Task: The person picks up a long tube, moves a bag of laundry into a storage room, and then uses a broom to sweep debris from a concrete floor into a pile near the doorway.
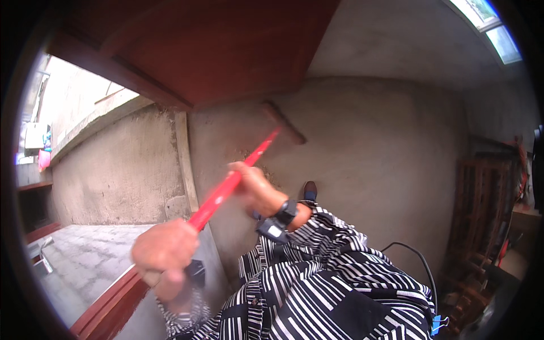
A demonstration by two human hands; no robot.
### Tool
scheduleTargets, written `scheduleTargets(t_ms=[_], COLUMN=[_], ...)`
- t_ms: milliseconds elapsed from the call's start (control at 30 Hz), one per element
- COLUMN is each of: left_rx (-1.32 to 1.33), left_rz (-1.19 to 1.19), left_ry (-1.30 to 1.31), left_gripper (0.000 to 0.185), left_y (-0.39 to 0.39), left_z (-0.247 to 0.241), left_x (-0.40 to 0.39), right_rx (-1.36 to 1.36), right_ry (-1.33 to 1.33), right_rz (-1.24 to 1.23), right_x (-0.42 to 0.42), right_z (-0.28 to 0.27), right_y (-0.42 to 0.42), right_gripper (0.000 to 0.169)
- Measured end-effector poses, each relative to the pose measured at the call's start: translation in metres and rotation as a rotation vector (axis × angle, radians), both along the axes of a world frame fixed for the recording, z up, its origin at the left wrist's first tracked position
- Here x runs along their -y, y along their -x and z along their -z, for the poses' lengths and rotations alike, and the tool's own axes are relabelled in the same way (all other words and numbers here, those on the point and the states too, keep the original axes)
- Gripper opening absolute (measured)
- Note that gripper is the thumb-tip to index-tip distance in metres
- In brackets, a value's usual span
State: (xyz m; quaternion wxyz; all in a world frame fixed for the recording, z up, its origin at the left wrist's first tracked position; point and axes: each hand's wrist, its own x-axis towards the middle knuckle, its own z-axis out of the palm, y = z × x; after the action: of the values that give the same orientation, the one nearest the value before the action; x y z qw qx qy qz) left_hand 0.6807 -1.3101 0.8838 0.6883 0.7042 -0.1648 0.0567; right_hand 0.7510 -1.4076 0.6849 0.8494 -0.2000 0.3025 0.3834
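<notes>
Both hands grip the red pole of a broom (214, 199), which slants up and away across the floor. My left hand (165, 246) is closed around the end of the pole nearer me, blurred by motion. Farther along, my right hand (255, 187) wraps the pole; a black device is strapped at its wrist. The broom's long, narrow brown head (284, 122) lies across the pole's far end, on or just above the grey concrete floor (374, 161). Small crumbs of dirt (267, 174) are scattered beside the pole, close to my right hand.
A dark red door (221, 55) stands beyond the broom head. To the left, a doorway with a red sill (112, 297) opens onto light paving (93, 250) and a rough plastered wall (119, 174). A brown slatted rack (482, 199) stands at the right. My shoe (310, 189) is below.
</notes>
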Motion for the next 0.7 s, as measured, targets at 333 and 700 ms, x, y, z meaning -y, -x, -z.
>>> scheduleTargets(t_ms=[333, 700], left_rx=[-0.263, 0.136], left_rz=[-0.271, -0.028], left_ry=[-0.064, -0.038], left_gripper=[0.016, 0.040], left_y=[-0.006, -0.012], left_z=[0.091, -0.015], left_x=[0.025, 0.040], right_rx=[0.140, 0.013], right_ry=[0.034, -0.182], right_rz=[-0.090, -0.043], right_x=[0.036, 0.008], right_z=[0.123, 0.000], right_y=[-0.045, -0.021], right_gripper=[0.012, 0.014])
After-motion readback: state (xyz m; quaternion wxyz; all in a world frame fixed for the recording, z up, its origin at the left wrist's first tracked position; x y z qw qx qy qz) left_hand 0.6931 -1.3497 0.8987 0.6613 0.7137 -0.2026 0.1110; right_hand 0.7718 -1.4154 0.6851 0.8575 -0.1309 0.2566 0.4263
